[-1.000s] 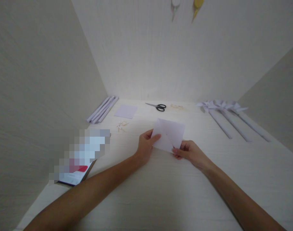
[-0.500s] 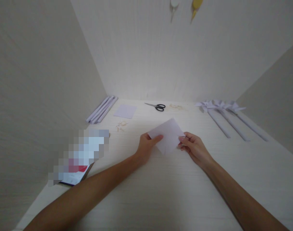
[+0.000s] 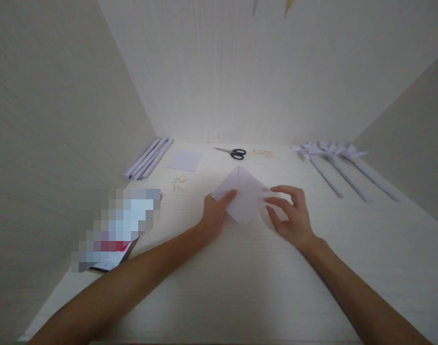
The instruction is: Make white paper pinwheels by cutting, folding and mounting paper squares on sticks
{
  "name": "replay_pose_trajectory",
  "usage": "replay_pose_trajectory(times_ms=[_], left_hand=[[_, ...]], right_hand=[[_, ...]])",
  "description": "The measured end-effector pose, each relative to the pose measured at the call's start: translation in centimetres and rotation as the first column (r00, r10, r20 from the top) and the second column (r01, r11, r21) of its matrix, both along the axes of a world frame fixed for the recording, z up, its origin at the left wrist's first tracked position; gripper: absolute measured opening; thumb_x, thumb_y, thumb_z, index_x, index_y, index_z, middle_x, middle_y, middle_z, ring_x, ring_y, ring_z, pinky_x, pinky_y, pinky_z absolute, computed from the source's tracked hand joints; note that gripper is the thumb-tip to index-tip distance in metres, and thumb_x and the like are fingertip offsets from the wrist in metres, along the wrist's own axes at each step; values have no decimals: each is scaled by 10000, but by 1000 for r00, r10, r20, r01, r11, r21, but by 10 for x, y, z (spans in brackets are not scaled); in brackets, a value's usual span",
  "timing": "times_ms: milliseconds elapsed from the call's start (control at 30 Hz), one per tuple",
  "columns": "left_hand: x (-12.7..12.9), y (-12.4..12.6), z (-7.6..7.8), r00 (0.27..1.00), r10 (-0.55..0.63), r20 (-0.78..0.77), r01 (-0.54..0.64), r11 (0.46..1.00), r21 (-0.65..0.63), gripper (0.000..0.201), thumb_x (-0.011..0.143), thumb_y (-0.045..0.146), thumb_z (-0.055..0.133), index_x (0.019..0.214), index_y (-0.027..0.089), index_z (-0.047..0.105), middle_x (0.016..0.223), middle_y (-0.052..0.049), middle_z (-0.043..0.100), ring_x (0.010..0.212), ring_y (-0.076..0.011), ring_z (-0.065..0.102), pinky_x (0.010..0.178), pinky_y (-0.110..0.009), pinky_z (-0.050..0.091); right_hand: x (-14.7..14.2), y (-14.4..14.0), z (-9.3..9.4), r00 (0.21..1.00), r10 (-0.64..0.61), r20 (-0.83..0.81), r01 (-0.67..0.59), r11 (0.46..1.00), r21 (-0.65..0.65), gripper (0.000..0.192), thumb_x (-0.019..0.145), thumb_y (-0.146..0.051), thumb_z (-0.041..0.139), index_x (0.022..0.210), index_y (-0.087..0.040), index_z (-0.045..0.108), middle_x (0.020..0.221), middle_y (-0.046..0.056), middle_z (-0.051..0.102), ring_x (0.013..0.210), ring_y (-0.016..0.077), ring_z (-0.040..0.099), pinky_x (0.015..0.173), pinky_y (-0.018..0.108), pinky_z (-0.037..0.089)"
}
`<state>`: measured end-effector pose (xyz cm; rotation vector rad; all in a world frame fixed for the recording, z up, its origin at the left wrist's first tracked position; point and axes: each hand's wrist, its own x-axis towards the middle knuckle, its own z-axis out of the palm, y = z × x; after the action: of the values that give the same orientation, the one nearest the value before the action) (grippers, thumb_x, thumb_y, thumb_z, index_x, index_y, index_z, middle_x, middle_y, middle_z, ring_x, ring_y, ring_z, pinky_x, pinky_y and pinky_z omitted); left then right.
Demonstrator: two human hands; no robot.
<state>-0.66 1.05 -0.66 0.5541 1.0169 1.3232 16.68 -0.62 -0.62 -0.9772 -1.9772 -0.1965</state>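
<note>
White square paper sheet lies corner-up like a diamond on the pale wooden table, pinned flat by the left hand's thumb so it stays put; the right hand, fingers loosely spread, touches its right corner.

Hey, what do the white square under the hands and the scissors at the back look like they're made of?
The white square looks like thin matte paper: creases cross it and its edges are sharp. The scissors seem to have grey metal blades and black handles, probably plastic, though they are too small to be sure.
</note>
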Motion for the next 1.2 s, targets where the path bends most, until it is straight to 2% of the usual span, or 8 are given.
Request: replay_pose_trajectory(times_ms=[100, 267, 367, 467, 567, 667, 833, 1200], left_hand=[[0, 0, 0, 1000, -22, 21, 21, 999, 34, 249, 530, 229, 713, 726, 109, 619, 733, -42, 650, 634, -129, 581, 649, -284, 474], [0, 0, -3, 998, -59, -15, 60, 996, 67, 249, 528, 250, 714, 704, 100, 622, 703, -44, 646, 616, -130, 573, 632, -285, 468], [0, -1, -6, 996, -76, -51, 81, 992, 99, 249, 529, 269, 713, 691, 100, 626, 692, -44, 647, 605, -132, 571, 617, -281, 465], [0, -2, -8, 989, -96, -117, 109, 987, 115, 247, 529, 284, 713, 680, 105, 634, 678, -40, 649, 582, -127, 568, 574, -258, 457], [0, -3, -8, 981, -108, -159, 127, 985, 118, 254, 533, 302, 707, 681, 108, 639, 672, -44, 652, 572, -129, 567, 554, -251, 453], [-1, -3, -9, 981, -117, -157, 138, 982, 130, 257, 538, 308, 704, 689, 109, 642, 689, -51, 656, 587, -135, 573, 576, -260, 458], [-1, -2, -11, 972, -112, -208, 141, 982, 127, 254, 542, 313, 702, 687, 112, 648, 677, -45, 649, 574, -128, 567, 568, -254, 449], [-1, -1, -12, 959, -103, -265, 147, 978, 151, 266, 538, 327, 698, 674, 105, 644, 655, -41, 637, 563, -133, 556, 549, -258, 441]], right_hand=[[-6, -2, 0, 978, 99, 182, -107, 994, 36, 130, 713, -148, 581, 801, -243, 593, 979, 48, 530, 930, 198, 472, 852, 424, 343], [-10, -3, 0, 977, 170, 127, -169, 985, -23, 71, 728, -214, 592, 761, -269, 623, 903, 18, 550, 892, 176, 488, 857, 411, 334], [-13, -5, 2, 992, 127, 6, -126, 989, -80, 39, 716, -225, 606, 729, -257, 623, 876, 21, 555, 869, 184, 493, 829, 405, 348], [-19, -7, 4, 994, 18, -108, -33, 989, -142, 37, 726, -220, 593, 695, -236, 606, 860, 31, 545, 863, 196, 482, 793, 399, 356], [-25, -8, 4, 982, -99, -162, 60, 971, -232, 71, 751, -240, 554, 692, -228, 591, 868, 39, 511, 879, 210, 455, 777, 407, 350], [-28, -8, 2, 966, -161, -201, 98, 952, -290, 95, 763, -253, 529, 690, -219, 580, 876, 43, 481, 890, 216, 433, 786, 417, 336], [-30, -7, 2, 960, -201, -197, 112, 914, -389, 112, 755, -272, 535, 681, -205, 585, 842, 46, 454, 860, 218, 420, 768, 423, 338], [-32, -5, -1, 965, -219, -142, 145, 904, -403, 111, 736, -269, 555, 654, -214, 605, 890, 50, 480, 880, 229, 417, 752, 428, 342]])
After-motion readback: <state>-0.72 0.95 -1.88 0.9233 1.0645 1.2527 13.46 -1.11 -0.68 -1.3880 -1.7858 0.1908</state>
